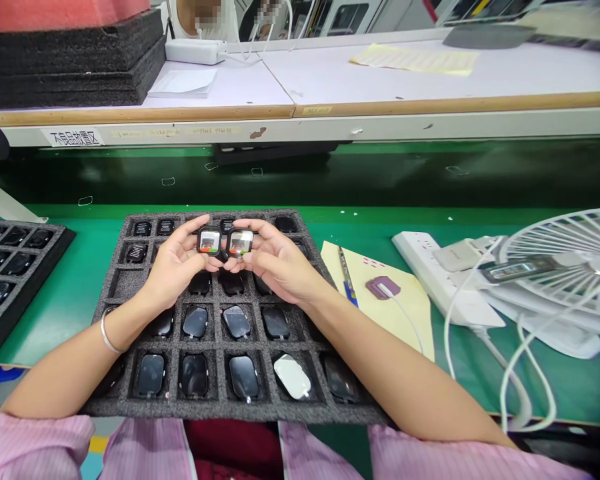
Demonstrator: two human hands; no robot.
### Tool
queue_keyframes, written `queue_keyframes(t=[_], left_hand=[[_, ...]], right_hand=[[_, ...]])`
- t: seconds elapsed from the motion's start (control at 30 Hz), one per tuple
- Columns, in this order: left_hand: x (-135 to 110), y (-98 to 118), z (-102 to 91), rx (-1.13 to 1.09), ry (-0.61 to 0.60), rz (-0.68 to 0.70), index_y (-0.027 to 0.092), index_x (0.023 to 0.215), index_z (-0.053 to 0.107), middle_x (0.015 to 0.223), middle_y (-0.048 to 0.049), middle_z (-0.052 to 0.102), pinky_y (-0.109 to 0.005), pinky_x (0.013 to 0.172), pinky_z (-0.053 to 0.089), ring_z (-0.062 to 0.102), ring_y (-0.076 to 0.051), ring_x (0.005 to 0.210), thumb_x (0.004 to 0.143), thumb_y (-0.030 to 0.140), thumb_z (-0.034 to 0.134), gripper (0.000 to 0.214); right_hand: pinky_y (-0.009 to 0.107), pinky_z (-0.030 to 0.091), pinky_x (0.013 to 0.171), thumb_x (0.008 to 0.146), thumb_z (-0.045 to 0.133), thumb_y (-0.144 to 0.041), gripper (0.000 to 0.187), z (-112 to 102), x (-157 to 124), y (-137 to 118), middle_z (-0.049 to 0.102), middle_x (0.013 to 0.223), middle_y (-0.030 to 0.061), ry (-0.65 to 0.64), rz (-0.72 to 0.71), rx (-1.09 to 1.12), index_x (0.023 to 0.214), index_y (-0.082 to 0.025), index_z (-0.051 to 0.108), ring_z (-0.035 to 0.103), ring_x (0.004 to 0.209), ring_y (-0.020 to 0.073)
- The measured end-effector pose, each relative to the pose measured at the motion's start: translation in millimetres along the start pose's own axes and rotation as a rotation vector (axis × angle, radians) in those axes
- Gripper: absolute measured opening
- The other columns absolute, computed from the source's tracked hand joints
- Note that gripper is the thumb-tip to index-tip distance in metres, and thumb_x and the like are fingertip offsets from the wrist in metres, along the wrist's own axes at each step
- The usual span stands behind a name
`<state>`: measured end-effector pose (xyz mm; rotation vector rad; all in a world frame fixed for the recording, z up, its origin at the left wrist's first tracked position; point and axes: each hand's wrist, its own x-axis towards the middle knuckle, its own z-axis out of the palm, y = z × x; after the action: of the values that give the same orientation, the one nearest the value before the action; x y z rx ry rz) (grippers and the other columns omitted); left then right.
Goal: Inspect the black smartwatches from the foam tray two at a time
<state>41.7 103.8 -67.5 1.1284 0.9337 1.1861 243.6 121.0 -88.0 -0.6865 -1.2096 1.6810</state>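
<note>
My left hand [177,259] grips a small black smartwatch [211,241] by its edges, its screen lit. A second lit smartwatch [240,243] is held by my right hand [275,257], close beside the first. Both screens face me and show a pale picture with red and green along the bottom. Below the hands lies a dark foam tray [200,408] with square compartments. Dark-screened watches, such as one watch [243,377] in the front row, lie in many of them; a white-faced watch [293,376] is also in front. My forearms hide parts of the tray.
Another foam tray [55,257] with watches stands at the left. To the right are yellow paper [415,313], a pen [347,277], a purple charging pad [383,287], a power strip [440,280] and a white fan [570,247] with loose cables. Black foam [70,63] is stacked on the shelf.
</note>
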Motion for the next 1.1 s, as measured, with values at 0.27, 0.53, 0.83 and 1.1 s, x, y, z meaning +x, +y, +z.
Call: queue_keyframes(t=[0.27,0.53,0.83,1.1], left_hand=[[3.0,-3.1,-2.3,0.034,-0.007,0.031,0.019,0.136,0.055,0.104,-0.0034,0.075,-0.027,0.074,0.066,0.075,-0.013,0.071,0.070,0.015,0.077,0.069],[2.8,-3.5,-3.5,0.042,-0.018,0.030,0.018,0.136,0.055,0.101,-0.0033,0.076,-0.026,0.070,0.064,0.074,-0.013,0.069,0.070,0.017,0.079,0.070],[5.4,-3.6,-4.5,0.041,-0.035,0.065,0.018,0.137,0.056,0.098,-0.0018,0.076,-0.024,0.069,0.064,0.075,-0.012,0.070,0.072,0.016,0.079,0.069],[7.4,-9.4,-8.6,0.051,-0.056,0.085,0.018,0.142,0.056,0.100,-0.0026,0.077,-0.024,0.070,0.065,0.076,-0.013,0.072,0.073,0.014,0.077,0.072]], right_hand=[[0.035,0.064,0.080,0.077,0.079,-0.018,0.055,-0.5,1.1,0.8,0.075,0.100,-0.0004,-0.009,-0.009,-0.001,0.127,-0.025,0.057,0.077,0.081,0.0182],[0.034,0.065,0.080,0.075,0.078,-0.015,0.055,0.6,0.9,-0.3,0.076,0.097,-0.0014,-0.029,-0.003,0.031,0.126,-0.025,0.057,0.078,0.078,0.0176],[0.035,0.065,0.081,0.077,0.077,-0.017,0.055,0.9,-0.1,-0.5,0.076,0.097,-0.0008,-0.021,-0.017,0.011,0.127,-0.025,0.056,0.079,0.081,0.0190],[0.031,0.065,0.080,0.077,0.076,-0.014,0.057,-1.6,0.6,1.7,0.077,0.098,-0.0015,-0.043,-0.026,0.046,0.129,-0.023,0.055,0.079,0.081,0.0166]])
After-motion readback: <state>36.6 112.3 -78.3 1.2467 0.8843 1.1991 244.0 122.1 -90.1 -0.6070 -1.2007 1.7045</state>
